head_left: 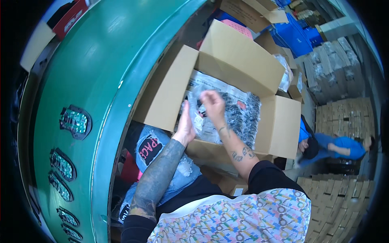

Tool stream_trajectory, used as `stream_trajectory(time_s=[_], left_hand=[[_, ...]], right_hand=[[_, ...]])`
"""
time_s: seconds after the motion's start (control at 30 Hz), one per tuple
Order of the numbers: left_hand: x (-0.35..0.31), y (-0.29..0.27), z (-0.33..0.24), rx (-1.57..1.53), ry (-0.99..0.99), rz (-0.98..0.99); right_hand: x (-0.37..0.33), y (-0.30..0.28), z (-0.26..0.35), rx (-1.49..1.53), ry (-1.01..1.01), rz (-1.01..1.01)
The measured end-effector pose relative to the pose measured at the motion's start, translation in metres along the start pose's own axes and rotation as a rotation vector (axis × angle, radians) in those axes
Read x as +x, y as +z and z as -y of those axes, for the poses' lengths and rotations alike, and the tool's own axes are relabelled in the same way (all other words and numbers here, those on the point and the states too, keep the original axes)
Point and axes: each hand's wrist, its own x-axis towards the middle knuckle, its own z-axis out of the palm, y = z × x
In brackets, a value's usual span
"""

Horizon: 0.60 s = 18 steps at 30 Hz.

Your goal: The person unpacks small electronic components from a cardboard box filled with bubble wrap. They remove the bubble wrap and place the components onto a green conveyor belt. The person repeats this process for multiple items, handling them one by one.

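— Plastic packets (239, 111), clear with dark contents, are seen piled inside the open cardboard box (283, 125), which sits beside the green table (81, 81) with its flaps folded outward. One clear packet (198, 119) is raised just above the pile, between the two hands.

— How are the hands placed?

— The left hand (185, 125) is laid flat against the near side of the raised packet, fingers extended and kept together, so nothing is clasped by it. The right hand (212, 104) is held over the packet's top, fingers curled down onto the plastic; a pinch on the packet's upper edge is suggested, though the fingertips are partly blurred and the grip cannot be told for certain.

— What is found about the box?

— Small green-studded boards (75, 121) in dark outlines are laid in a row along the table's left part. Torn blue jeans (158, 162) are visible below the left forearm, between table and box. Behind the box, further cardboard boxes (251, 12) and blue crates (296, 38) are stacked. To the right, stacks of flat brown cartons (344, 117) are lined up, and another person in blue clothing (336, 148) is seen bent over near them, well apart from the open box.
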Motion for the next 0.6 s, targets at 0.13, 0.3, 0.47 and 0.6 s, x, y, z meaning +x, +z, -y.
stream_trajectory(time_s=[0.13, 0.3, 0.47, 0.6], left_hand=[[0.0, -0.013, -0.006, -0.076, -0.1, 0.176], [0.002, -0.008, 0.01, 0.069, 0.115, -0.102], [-0.003, -0.004, 0.012, 0.056, 0.123, -0.114], [-0.007, 0.004, 0.013, 0.052, 0.135, -0.12]], right_hand=[[-0.037, 0.0, 0.023, -0.31, -0.232, 0.404], [0.001, -0.045, -0.038, -0.076, 0.05, -0.074], [0.08, -0.128, -0.109, -1.124, 0.287, -0.236], [0.094, -0.144, -0.129, -1.072, 0.353, 0.136]])
